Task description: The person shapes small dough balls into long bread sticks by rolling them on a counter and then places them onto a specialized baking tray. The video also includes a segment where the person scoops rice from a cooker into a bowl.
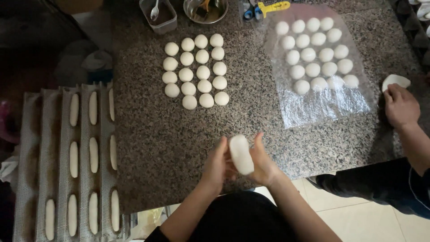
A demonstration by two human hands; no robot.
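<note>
From the head view, I see my left hand (218, 163) and my right hand (264, 161) at about 6 o'clock, just past the edge of the speckled bench (148, 130). Both hands pinch one long piece of dough (241, 154) between them, and the fingers curl round its sides. The dough is up in the air, not on the bench.

At 12 o'clock lie rows of bare dough balls (195, 71). At 1 o'clock more balls sit under a clear plastic sheet (322, 96). At 9 o'clock a ridged baking tray (58, 170) holds long shaped pieces (93, 154) in its grooves.

At 3 o'clock another person's hand (400, 106) presses near a flat bit of dough (395, 81).

I think the soft dough could sag or slip out and drop to the floor, as my hands hold it off the bench edge. A hard squeeze could squash its shape. The bare balls may dry out, I guess.
</note>
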